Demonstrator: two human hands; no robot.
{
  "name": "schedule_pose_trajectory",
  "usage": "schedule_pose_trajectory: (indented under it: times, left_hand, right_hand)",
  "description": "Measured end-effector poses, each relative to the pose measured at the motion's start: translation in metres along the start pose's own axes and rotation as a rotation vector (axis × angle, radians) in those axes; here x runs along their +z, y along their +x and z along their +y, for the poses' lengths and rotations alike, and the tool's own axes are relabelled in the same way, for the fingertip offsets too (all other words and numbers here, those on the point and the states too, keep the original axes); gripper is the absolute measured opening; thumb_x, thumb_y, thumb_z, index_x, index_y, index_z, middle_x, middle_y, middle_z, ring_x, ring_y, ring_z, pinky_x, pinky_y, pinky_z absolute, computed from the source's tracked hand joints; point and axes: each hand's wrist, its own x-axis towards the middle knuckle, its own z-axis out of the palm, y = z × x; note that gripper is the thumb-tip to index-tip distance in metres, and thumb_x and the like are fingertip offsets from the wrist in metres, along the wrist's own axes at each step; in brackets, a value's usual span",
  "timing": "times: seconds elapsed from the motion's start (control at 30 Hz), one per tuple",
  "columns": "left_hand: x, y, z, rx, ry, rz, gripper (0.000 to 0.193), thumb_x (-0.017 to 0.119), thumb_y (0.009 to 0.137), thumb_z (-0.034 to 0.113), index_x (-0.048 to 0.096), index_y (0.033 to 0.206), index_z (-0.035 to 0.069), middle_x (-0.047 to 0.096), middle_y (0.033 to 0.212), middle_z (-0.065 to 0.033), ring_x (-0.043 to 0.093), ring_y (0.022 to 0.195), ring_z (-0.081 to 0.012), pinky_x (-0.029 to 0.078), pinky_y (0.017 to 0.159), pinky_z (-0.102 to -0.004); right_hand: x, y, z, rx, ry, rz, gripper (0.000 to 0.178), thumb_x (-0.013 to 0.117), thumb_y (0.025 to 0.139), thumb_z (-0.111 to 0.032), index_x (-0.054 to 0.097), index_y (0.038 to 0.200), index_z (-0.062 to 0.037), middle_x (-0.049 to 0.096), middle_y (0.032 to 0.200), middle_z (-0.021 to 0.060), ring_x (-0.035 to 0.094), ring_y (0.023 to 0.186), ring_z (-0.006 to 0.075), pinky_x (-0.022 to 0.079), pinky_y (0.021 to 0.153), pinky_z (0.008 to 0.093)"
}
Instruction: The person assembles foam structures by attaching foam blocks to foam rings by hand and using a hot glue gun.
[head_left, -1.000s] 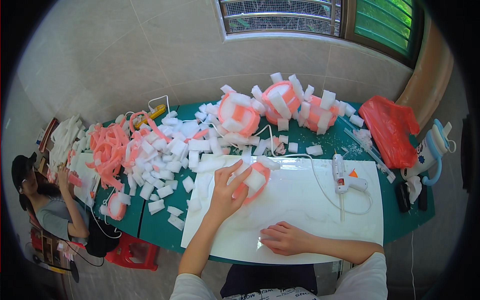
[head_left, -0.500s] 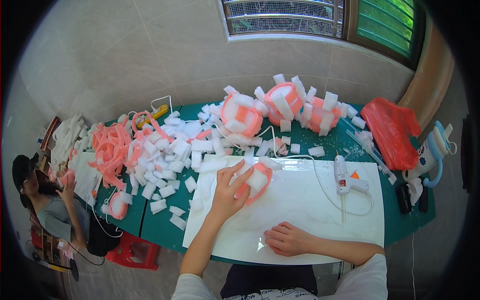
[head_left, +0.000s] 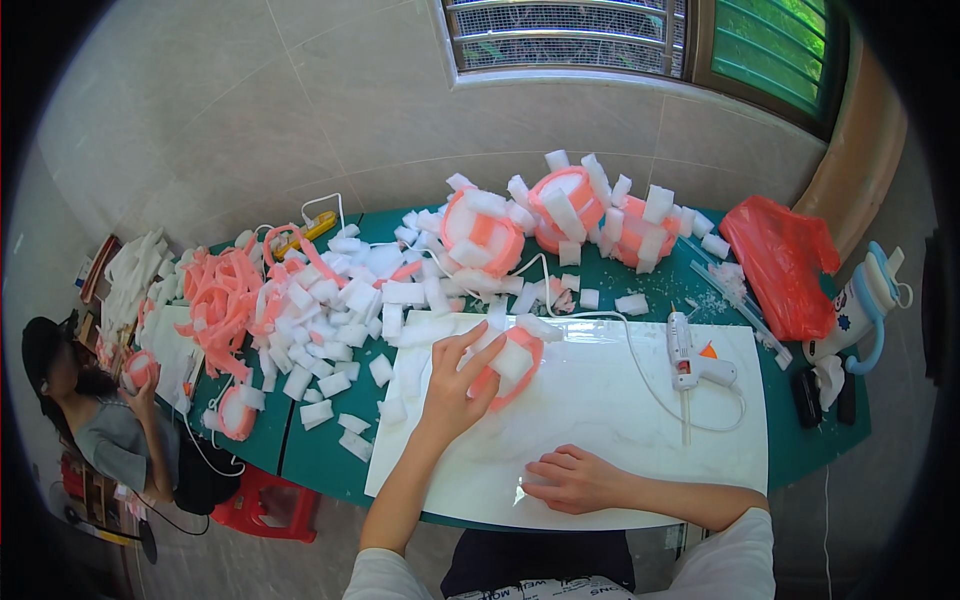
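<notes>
A small pink foam ring (head_left: 530,352) lies on the white board, with a white foam block (head_left: 513,362) across it and another white piece against its far edge. My left hand (head_left: 452,388) grips the ring's left side, its index and middle fingers reaching over the ring and the block. Closer to the board's front edge, my right hand (head_left: 575,480) rests on the white surface, its fingers curled in and nothing visible in them. On the board's right side lies a white glue gun (head_left: 684,350), its cord looping around; neither hand touches it.
Loose white foam blocks (head_left: 330,335) and pink foam strips (head_left: 215,300) cover the left of the green table. Several pink-and-white foam assemblies (head_left: 483,230) stand behind the board. A red plastic bag (head_left: 775,265) and a bottle (head_left: 855,310) are at right. A co-worker (head_left: 110,420) sits far left.
My left hand and the foam ring look unmoved. My right hand has shifted very slightly left. The co-worker has raised a pink foam piece, which now shows more plainly.
</notes>
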Motion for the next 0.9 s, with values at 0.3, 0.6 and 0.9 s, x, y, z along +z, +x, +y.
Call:
schedule_pose_trajectory:
  times: [0.3, 0.6, 0.9]
  left_hand:
    - [-0.0014, -0.0009, 0.0003, 0.000, 0.002, -0.007, 0.051, 0.062, 0.064, 0.001, 0.059, 0.113, 0.013, 0.048, 0.123, -0.0107, 0.044, 0.097, -0.0290, 0.041, 0.083, -0.0359]
    - [-0.0011, -0.0011, 0.0002, 0.000, -0.005, -0.013, 0.051, 0.062, 0.064, 0.000, 0.059, 0.113, 0.014, 0.048, 0.124, -0.0107, 0.044, 0.098, -0.0295, 0.041, 0.083, -0.0359]
    - [-0.0017, -0.0008, 0.0010, -0.006, -0.009, -0.015, 0.051, 0.062, 0.064, 0.001, 0.059, 0.113, 0.014, 0.048, 0.124, -0.0103, 0.045, 0.098, -0.0293, 0.041, 0.084, -0.0358]
  right_hand:
    - [0.0023, 0.0001, 0.0001, 0.006, -0.005, 0.026, 0.029, 0.063, 0.071, -0.015, 0.054, 0.099, -0.0103, 0.053, 0.104, 0.0076, 0.051, 0.093, 0.0200, 0.042, 0.080, 0.0328]
    - [-0.0021, 0.0023, -0.0012, 0.011, 0.022, 0.060, 0.023, 0.063, 0.070, -0.012, 0.055, 0.091, -0.0075, 0.050, 0.115, 0.0128, 0.049, 0.102, 0.0227, 0.041, 0.084, 0.0351]
    - [0.0004, 0.0013, -0.0017, 0.037, 0.021, 0.045, 0.024, 0.062, 0.072, -0.013, 0.055, 0.093, -0.0077, 0.053, 0.104, 0.0089, 0.050, 0.093, 0.0201, 0.041, 0.079, 0.0320]
